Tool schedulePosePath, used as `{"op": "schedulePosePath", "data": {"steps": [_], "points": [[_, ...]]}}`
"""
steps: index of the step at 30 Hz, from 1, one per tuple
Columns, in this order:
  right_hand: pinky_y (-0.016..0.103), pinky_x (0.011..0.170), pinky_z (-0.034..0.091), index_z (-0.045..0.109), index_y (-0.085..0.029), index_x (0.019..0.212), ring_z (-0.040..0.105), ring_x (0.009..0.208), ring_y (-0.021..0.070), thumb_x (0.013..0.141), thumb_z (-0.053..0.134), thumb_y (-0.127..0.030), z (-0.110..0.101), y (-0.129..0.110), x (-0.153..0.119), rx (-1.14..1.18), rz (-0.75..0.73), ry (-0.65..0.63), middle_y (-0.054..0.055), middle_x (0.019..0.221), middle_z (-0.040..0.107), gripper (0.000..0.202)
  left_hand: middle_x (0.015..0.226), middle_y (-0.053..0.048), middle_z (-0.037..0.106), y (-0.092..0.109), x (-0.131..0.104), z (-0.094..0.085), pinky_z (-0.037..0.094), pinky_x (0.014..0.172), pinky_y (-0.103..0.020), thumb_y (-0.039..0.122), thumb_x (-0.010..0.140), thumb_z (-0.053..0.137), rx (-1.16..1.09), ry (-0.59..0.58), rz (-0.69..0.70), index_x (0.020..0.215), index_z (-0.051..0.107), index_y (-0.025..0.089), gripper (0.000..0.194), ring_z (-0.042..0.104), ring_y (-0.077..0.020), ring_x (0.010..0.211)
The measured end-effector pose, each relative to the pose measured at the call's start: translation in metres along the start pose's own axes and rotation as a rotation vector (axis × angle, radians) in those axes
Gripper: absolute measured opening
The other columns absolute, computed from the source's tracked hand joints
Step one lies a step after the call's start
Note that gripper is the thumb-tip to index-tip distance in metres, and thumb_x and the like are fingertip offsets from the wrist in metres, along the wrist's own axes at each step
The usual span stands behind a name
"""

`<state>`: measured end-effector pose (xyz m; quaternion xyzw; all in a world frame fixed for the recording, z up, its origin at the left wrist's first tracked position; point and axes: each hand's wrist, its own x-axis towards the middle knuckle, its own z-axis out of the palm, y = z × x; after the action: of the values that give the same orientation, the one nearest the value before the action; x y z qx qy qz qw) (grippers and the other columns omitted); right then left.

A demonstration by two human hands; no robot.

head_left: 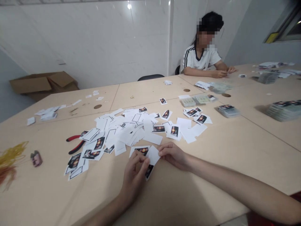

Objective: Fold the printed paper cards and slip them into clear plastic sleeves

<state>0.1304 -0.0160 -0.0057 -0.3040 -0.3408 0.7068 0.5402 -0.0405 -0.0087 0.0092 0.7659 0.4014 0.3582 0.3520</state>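
Note:
My left hand (134, 172) is closed on printed cards (149, 171), black with an orange picture and white borders. Part of them is hidden behind its fingers. Between the thumb and fingers of my right hand (173, 154) is the edge of a blank white card (154, 155), which overlaps the printed ones in the left hand. Just beyond both hands spreads a loose heap of cards (127, 133), some white side up, some print side up. A printed card (174, 131) lies at the heap's right part.
Red-handled pliers (77, 146) lie left of the heap, with a small pink object (36, 158) and yellow cords (14, 155) farther left. Clear plastic cases (284, 111) are stacked at right. Across the table (225, 150) sits a person (202, 61) in a white shirt. A cardboard box (44, 83) stands behind.

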Motion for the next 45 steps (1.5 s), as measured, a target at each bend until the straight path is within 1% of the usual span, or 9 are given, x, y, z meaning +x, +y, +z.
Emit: {"op": "schedulePosePath", "data": {"steps": [7,12,18,24,31,45], "points": [[0.022,0.053,0.026,0.062,-0.012,0.051,0.042,0.051,0.0061,0.056,0.061,-0.01,0.0,0.0,0.001,0.005,0.013,-0.014,-0.003,0.05,0.053,0.006,0.069,0.001,0.041,0.0,0.0,0.0,0.033,0.064,-0.025,0.027,0.081,0.044,-0.007,0.006,0.016,0.061,0.045,0.018,0.022,0.043,-0.0133,0.069],[0.022,0.053,0.026,0.063,-0.012,0.052,0.042,0.051,0.0062,0.055,0.061,-0.011,-0.001,-0.002,0.002,0.0,0.016,0.014,-0.002,0.052,0.054,0.004,0.07,0.001,0.04,-0.001,0.0,0.0,0.032,0.065,-0.024,0.026,0.081,0.044,-0.011,0.007,0.034,0.062,0.045,0.018,0.021,0.042,-0.0126,0.07],[0.022,0.053,0.025,0.061,-0.012,0.048,0.041,0.049,0.0062,0.054,0.06,-0.01,0.0,-0.003,0.002,0.008,0.002,0.007,-0.003,0.048,0.052,0.006,0.069,0.001,0.042,0.001,0.0,0.0,0.033,0.064,-0.025,0.026,0.081,0.044,0.005,0.004,0.054,0.062,0.046,0.018,0.02,0.043,-0.0132,0.069],[0.022,0.053,0.024,0.06,-0.012,0.047,0.04,0.05,0.0061,0.053,0.058,-0.008,0.0,-0.005,0.001,0.016,0.017,0.03,-0.003,0.048,0.051,0.007,0.07,0.0,0.042,0.001,-0.002,-0.001,0.033,0.065,-0.025,0.027,0.08,0.044,0.014,0.016,0.057,0.062,0.046,0.018,0.02,0.043,-0.0137,0.07],[0.022,0.054,0.024,0.061,-0.012,0.048,0.04,0.05,0.0063,0.053,0.059,-0.009,-0.001,-0.005,0.003,0.005,-0.006,0.004,-0.003,0.048,0.051,0.007,0.069,0.002,0.04,0.0,-0.001,-0.001,0.032,0.065,-0.024,0.023,0.081,0.044,0.004,0.008,0.063,0.062,0.045,0.018,0.02,0.042,-0.0123,0.069],[0.023,0.053,0.023,0.06,-0.015,0.046,0.038,0.051,0.0078,0.053,0.061,-0.013,-0.006,-0.01,0.006,-0.113,-0.039,-0.028,-0.003,0.049,0.047,0.008,0.069,0.0,0.043,0.003,-0.001,-0.001,0.034,0.064,-0.024,0.024,0.08,0.045,0.03,0.024,0.079,0.062,0.046,0.018,0.019,0.042,-0.0133,0.069]]}}
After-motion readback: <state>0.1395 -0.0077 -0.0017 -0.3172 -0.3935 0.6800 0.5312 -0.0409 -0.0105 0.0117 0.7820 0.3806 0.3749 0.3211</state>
